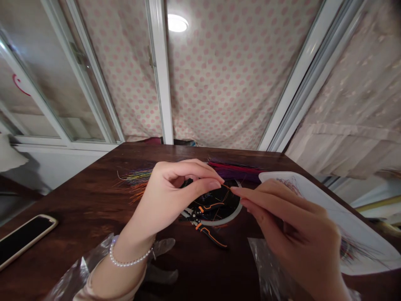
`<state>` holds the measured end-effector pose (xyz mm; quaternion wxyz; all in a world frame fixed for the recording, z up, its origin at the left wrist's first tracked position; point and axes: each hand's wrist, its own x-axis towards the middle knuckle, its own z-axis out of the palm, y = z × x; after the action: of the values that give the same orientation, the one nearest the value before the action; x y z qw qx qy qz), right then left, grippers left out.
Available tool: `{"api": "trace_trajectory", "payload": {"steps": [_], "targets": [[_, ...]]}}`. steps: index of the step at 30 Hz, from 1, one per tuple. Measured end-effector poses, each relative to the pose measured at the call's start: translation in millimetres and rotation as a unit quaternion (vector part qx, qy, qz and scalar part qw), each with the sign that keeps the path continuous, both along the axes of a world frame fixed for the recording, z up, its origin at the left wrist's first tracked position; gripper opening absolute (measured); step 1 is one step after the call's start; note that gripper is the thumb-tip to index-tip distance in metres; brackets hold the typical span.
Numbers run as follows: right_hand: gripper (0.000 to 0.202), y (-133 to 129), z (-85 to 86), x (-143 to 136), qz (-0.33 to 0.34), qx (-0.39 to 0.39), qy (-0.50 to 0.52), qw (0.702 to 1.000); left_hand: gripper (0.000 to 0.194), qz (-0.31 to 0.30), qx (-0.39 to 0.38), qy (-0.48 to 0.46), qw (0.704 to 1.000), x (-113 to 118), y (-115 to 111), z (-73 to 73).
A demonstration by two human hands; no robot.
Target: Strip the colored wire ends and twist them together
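over at the left side of the table [81,209], a phone [26,238] is lying well apart from the rest. next along, some plastic [84,263] is sitting by the left forearm, a bracelet [130,263] is circling that wrist, and a mixed bunch of strands [138,177] is poking out beyond it.

then comes the left hand [186,188]: thumb and finger are pressing together, pinching a thin orange wire [226,185]. below, the pliers [205,231] are lying across the near-left rim of the dish [234,219], handles spreading apart and pointing rightward.

the wire is the bit that matters imo. it's bridging the small gap between both sets of fingertips, above the dish. it's lying to the right of the left hand and to the left of the right hand [297,225], and neither is really being nearer. its long axis is running mostly side to side, dipping slightly toward the right fingertips. the fingers are hiding its ends, so i can't tell where those are pointing.

behind the dish, a red and purple bundle [238,169] is stretching sideways. one right fingertip is meeting the wire, another is hovering just below, and i can't tell if they're closing on it. far right, a white tray [369,261] is holding more strands [347,248].
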<state>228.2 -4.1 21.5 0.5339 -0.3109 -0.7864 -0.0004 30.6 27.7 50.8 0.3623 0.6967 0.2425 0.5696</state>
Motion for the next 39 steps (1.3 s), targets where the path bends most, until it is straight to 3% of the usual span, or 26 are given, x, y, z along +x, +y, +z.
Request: {"api": "trace_trajectory", "payload": {"steps": [8, 17, 25, 32, 39], "targets": [[0.043, 1.0, -1.6, 4.4, -0.011, 0.073, 0.016, 0.997, 0.024, -0.003, -0.002, -0.007, 1.0, -0.9, -1.7, 0.2], [0.034, -2.6, 3.2, 3.7, -0.056, 0.073, 0.025, 0.995, 0.024, -0.005, 0.028, 0.003, 1.0, -1.8, -3.7, -0.1], [0.026, -5.8, 4.2, -0.3, -0.039, 0.037, 0.023, 0.998, 0.016, 0.037, 0.121, 0.047, 0.991, 8.5, -6.1, -5.2], [0.019, -8.4, 4.5, -5.3, -0.037, 0.016, 0.065, 0.997, 0.01, 0.052, 0.261, 0.082, 0.96, 12.2, -4.4, -9.7], [0.021, -12.6, 9.2, -1.1, -0.029, -0.01, 0.072, 0.997, 0.003, 0.028, 0.297, 0.074, 0.952, 12.8, -1.0, -8.7]]}}
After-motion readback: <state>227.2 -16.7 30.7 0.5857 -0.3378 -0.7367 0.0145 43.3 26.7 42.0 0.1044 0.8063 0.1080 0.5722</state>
